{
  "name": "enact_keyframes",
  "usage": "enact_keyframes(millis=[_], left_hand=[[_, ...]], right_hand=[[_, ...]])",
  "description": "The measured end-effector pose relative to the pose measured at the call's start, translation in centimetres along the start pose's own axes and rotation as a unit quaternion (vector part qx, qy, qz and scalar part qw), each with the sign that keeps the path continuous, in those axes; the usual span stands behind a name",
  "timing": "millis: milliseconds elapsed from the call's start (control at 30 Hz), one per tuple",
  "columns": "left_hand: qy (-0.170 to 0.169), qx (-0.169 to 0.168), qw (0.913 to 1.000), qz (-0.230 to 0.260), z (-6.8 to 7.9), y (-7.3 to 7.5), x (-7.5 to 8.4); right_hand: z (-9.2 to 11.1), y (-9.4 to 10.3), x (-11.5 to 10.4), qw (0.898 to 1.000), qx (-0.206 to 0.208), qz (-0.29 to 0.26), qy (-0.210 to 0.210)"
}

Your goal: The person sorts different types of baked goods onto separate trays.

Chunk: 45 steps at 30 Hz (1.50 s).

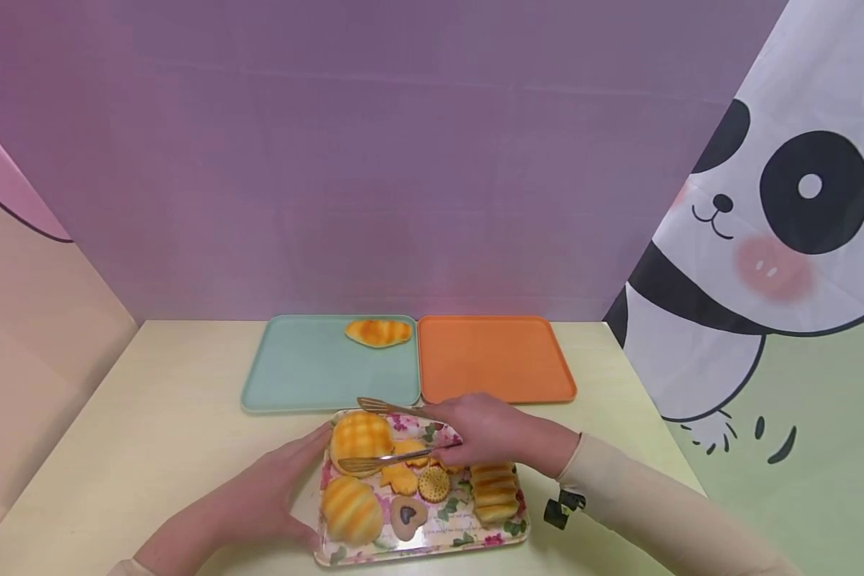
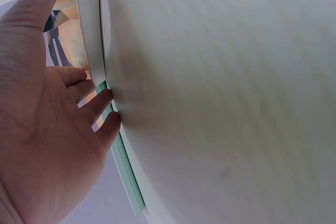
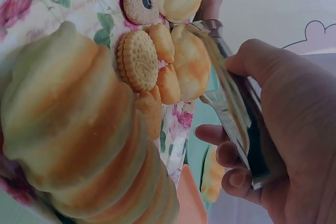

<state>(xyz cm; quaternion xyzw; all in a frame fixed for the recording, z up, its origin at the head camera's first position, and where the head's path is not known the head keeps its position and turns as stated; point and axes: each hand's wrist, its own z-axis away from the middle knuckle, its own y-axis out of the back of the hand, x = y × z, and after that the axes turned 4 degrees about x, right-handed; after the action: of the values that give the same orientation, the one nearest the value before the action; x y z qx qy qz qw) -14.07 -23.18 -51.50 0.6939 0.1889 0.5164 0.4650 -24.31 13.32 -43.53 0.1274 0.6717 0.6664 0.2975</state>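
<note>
My right hand [image 1: 486, 432] grips a pair of metal tongs [image 1: 396, 458], also visible as tongs [image 3: 247, 114] in the right wrist view. The tongs' two arms are spread, one on the far side of a round checkered bun [image 1: 360, 436] and one over its near part. My left hand [image 1: 270, 492] lies along the left edge of a flowered tray [image 1: 442, 538], thumb toward the near corner; its fingertips [image 2: 107, 124] touch the side. On that tray also lie a striped round bun [image 1: 351, 510], a heart-shaped cookie [image 1: 407, 516], a round biscuit [image 1: 434, 484], small fish-shaped biscuits [image 1: 401, 479] and a ridged loaf [image 1: 494, 492].
Behind the flowered tray stand a pale green tray [image 1: 317, 364] and an orange tray [image 1: 495, 360], side by side against the purple backdrop. An oval bread [image 1: 378, 333] lies at the green tray's back right. Table surface [image 1: 151, 416] extends on both sides.
</note>
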Motion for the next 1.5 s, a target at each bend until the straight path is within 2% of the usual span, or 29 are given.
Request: enact_keyframes(millis=[433, 700, 933, 1267, 1500], left_hand=[[-0.002, -0.003, 1.0, 0.0, 0.2, 0.0, 0.2], [-0.003, -0.004, 0.9999, -0.01, 0.2, -0.1, 0.1], [0.0, -0.005, 1.0, -0.006, 0.4, -0.2, 0.2], [0.024, -0.014, 0.9995, 0.012, 0.6, -0.1, 0.9], [0.025, -0.011, 0.9995, 0.013, 0.6, -0.1, 0.9]], right_hand=[[0.2, -0.4, -0.6, 1.0, -0.017, 0.02, -0.015], [0.1, -0.5, -0.6, 1.0, -0.014, 0.014, -0.009], [-0.2, -0.6, -0.9, 0.999, -0.014, 0.036, -0.009], [0.0, -0.5, -0.6, 1.0, 0.001, 0.014, -0.006], [0.4, -0.4, 0.2, 0.999, 0.027, 0.009, 0.032]])
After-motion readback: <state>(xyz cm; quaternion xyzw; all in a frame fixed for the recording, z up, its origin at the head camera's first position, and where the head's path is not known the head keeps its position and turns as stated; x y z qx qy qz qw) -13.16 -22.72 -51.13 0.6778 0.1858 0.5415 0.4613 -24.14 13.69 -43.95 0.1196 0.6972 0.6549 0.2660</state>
